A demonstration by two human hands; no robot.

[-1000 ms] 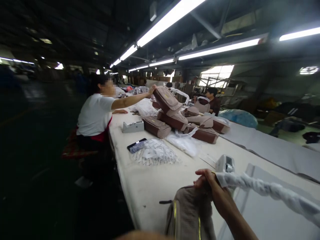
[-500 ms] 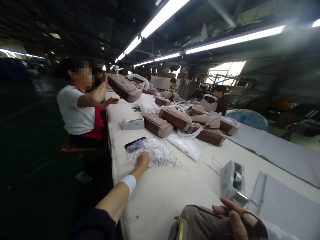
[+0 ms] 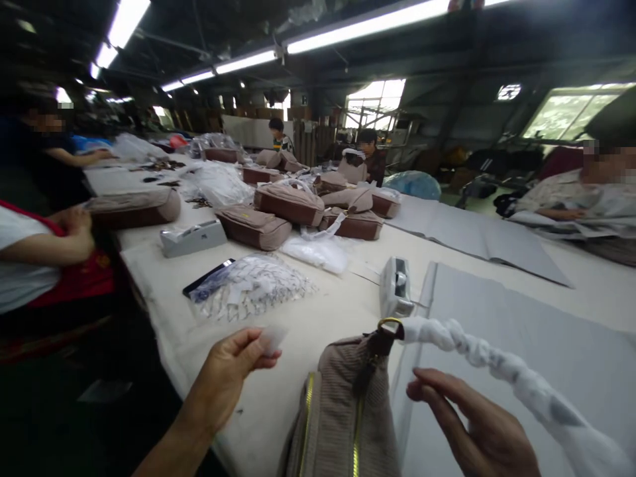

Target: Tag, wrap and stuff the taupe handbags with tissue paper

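Note:
My left hand (image 3: 228, 371) pinches a small whitish translucent packet (image 3: 274, 338), blurred, above the table. Beyond it lies a heap of small white-and-clear packets (image 3: 258, 283) with dark thin marks. A taupe corduroy handbag (image 3: 340, 391) with brass zippers stands before me, cut off by the lower edge. Its strap (image 3: 479, 351), wrapped in white padding, runs right from a gold ring (image 3: 390, 322). My right hand (image 3: 477, 417) is beside the bag, under the strap; its fingers are loosely bent with nothing visible between them.
Tape dispensers stand on the table, one grey (image 3: 193, 238) at left and one (image 3: 396, 288) behind the bag. A dark phone-like slab (image 3: 206, 278) lies by the heap. More handbags (image 3: 253, 227) are piled mid-table. Grey sheets (image 3: 527, 344) lie right. Co-workers sit around the table.
My left hand has come back from the heap with a small packet. My right hand has let go near the ring, and the bag now stands more upright. The view has turned right.

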